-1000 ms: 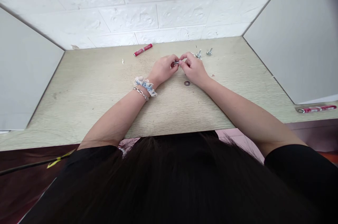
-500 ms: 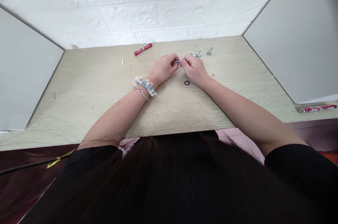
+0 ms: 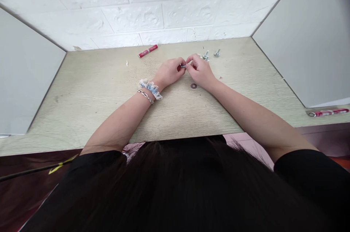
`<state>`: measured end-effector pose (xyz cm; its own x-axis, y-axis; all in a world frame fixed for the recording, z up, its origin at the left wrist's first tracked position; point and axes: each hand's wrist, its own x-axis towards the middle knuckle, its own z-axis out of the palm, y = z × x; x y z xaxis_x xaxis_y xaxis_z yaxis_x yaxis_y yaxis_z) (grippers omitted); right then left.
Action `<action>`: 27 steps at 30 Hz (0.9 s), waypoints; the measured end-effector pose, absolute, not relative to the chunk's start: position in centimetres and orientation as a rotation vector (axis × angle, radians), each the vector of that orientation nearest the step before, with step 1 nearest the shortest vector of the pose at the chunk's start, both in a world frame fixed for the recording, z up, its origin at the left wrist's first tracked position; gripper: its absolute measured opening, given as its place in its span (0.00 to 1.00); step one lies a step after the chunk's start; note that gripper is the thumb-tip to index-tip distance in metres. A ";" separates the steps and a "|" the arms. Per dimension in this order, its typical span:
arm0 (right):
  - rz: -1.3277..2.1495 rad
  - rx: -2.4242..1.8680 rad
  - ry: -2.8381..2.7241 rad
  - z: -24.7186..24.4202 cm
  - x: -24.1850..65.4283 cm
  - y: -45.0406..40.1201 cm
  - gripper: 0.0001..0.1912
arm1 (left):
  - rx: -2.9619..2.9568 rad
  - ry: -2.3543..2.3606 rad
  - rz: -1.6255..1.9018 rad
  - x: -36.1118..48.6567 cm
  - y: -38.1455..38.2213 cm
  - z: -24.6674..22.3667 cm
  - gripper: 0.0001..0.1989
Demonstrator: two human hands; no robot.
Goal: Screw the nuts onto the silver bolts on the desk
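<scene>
The left hand point(image 3: 170, 73) pinches a small metal bolt point(image 3: 183, 66) above the middle of the table point(image 3: 115, 108), and the right hand's point(image 3: 201, 71) fingertips close around its right end. A flat washer point(image 3: 193, 86) lies just nearer than the right hand, with more bolts point(image 3: 206, 55) beyond it, toward the far wall point(image 3: 147, 15).

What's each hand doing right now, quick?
Left hand: closed, fingertips pinching a small metal piece.
Right hand: closed, fingertips at the same piece's end; whether it grips anything can't be told.
</scene>
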<state>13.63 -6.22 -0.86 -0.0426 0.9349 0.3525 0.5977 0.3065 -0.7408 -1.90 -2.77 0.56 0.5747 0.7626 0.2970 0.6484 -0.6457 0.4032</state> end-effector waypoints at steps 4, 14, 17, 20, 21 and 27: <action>0.475 -1.415 -1.777 -0.7 13.6 -6.2 0.06 | 2.584 1.166 0.559 -1.9 -2.7 0.4 0.11; 0.445 -1.409 -1.797 -0.8 13.6 -6.0 0.08 | 2.594 1.170 0.539 -1.9 -2.7 0.4 0.12; 0.442 -1.427 -1.789 -0.9 13.6 -6.0 0.07 | 2.592 1.179 0.533 -1.9 -2.8 0.4 0.12; 0.435 -1.444 -1.782 -0.8 13.5 -6.0 0.06 | 2.584 1.174 0.542 -1.9 -2.7 0.5 0.11; 0.433 -1.443 -1.781 -0.8 13.5 -6.0 0.06 | 2.581 1.171 0.549 -1.9 -2.7 0.5 0.11; 0.450 -1.431 -1.766 -0.8 13.4 -6.2 0.05 | 2.581 1.170 0.573 -1.9 -2.7 0.5 0.11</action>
